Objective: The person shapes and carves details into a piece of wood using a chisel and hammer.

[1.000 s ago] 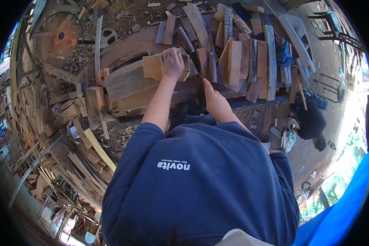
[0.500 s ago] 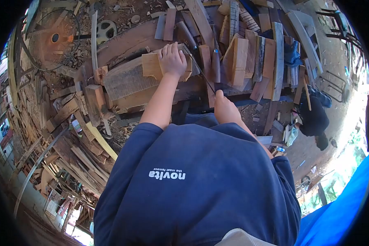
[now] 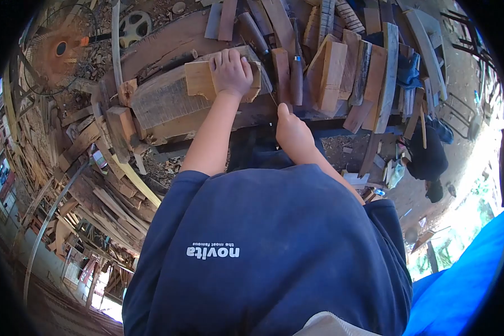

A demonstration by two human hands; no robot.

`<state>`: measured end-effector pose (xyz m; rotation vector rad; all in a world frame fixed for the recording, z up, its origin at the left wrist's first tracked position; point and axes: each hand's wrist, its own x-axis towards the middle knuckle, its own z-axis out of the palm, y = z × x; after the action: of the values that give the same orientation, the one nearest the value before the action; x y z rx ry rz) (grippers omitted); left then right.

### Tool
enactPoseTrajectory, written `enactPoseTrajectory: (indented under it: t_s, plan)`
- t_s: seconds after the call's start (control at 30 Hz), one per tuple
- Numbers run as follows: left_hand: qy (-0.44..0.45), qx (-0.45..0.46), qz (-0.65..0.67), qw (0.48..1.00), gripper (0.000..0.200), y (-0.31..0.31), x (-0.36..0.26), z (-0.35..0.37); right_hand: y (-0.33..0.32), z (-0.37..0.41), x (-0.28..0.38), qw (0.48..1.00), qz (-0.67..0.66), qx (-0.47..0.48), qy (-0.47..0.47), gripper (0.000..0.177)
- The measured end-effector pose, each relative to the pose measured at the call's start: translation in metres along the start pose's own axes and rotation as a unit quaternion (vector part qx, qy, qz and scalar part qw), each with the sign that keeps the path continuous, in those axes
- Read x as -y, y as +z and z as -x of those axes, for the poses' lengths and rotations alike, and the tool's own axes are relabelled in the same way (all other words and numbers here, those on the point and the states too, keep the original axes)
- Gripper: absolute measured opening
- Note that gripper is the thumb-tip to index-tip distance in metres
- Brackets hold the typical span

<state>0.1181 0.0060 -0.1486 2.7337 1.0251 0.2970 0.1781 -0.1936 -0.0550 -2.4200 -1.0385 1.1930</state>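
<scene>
L hand [image 3: 231, 71] spread wide, palm down on a light tan, flat-faced wooden block w/ a notched near edge [image 3: 199, 80]; fingers splayed over its top, pressing, not wrapped round it. Same grip spot approx. as 0.5 s ago, but fingers look wider apart now.

R hand [image 3: 295, 134] closed in a fist round the hidden handle of a thin, dark, narrow-bladed tool [image 3: 273, 97], thumb on top. Vs. prev. frame, R hand has come up nearer the block's R end & less blade shows btwn the two; exact contact w/ block too small to tell.

Block lies on a thick, grey-brown, weathered timber w/ rough grain [image 3: 161, 102], R end by the blade. View has shifted a bit, so block & timber sit higher/further L in frame than 0.5 s ago.

Just beyond R hand: a reddish-brown flat wooden strip [image 3: 282, 73], & beside it a dark brown, round wooden handle w/ blue collar [image 3: 297, 84]. Further up, a 2nd brown cylindrical handle [image 3: 254, 33], tilted.

R of those, a pale tan, squared wooden block [image 3: 333, 77], then a long, grey, weathered plank [image 3: 387, 81], w/ a crumpled blue cloth [image 3: 409, 73] past it. Far R, a person in dark clothes [image 3: 427, 157], bent low. Far L, top: a pale, spoked round wheel [image 3: 135, 28].
</scene>
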Motion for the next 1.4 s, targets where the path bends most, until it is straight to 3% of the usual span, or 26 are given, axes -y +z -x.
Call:
enactPoseTrajectory:
  t_s: [0.4, 0.77, 1.23, 1.4]
  plan:
    - [-0.006, -0.05, -0.008, 0.999, 0.017, 0.005, -0.001, -0.001, -0.034, 0.0, 0.011, 0.997, -0.006, 0.048, 0.057, 0.013]
    - [-0.036, -0.028, -0.009, 0.999, 0.016, 0.005, -0.003, -0.011, -0.037, 0.0, 0.011, 0.996, 0.013, 0.052, 0.071, 0.014]
    - [-0.005, -0.023, 0.01, 1.0, 0.016, 0.008, -0.006, -0.02, -0.039, 0.002, 0.007, 0.998, -0.012, 0.026, 0.059, 0.016]
    - [-0.044, -0.064, -0.01, 0.997, 0.015, 0.006, -0.01, -0.015, -0.035, 0.005, 0.002, 0.998, -0.021, 0.004, 0.051, 0.016]
